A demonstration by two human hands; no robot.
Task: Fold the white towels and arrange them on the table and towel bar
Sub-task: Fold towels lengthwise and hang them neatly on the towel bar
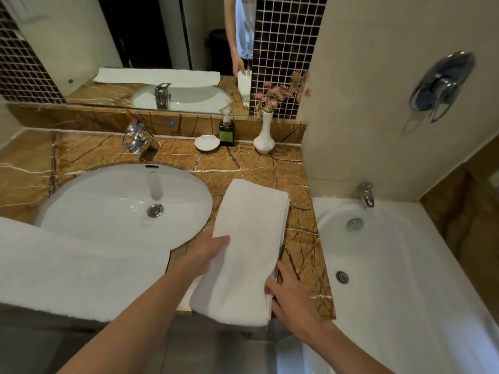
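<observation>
Folded towel (251, 233), white, is lying lengthwise on the marble surface (243, 166) betw. the sink (121, 201) & the bathtub (391, 279). Its far end is pointing twd the back wall and its near end is hanging over the front edge.

Left grip (208, 252) is holding the towel's left edge abt midway. One digit is lying on top of the cloth and the rest are tucking out of sight beneath it, so it is clamping on the folded towel. Right grip (291, 290) is resting at the right edge, nearer the front. Its thumb is lying on top and its fingers are stretching straight along the stacked layers, apart and not curling round anything. Both forearms are reaching in from the bottom of the view.

Second towel (81, 271), bigger & also white, is draping over the front edge at left & covering the sink's near rim.

Along the back of the surface a chrome faucet (137, 140) is standing behind the sink. Right of it are sitting a soap dish (207, 143), a dark pump bottle (226, 132) just beside the dish, & a white vase (264, 139) w/ pink flowers (278, 94). The mirror (81, 36) above is reflecting both towels & the person's arm. On the tub side, a spout (366, 195) is sticking out over the bathtub & a chrome valve (440, 85) is sitting higher on the wall.
</observation>
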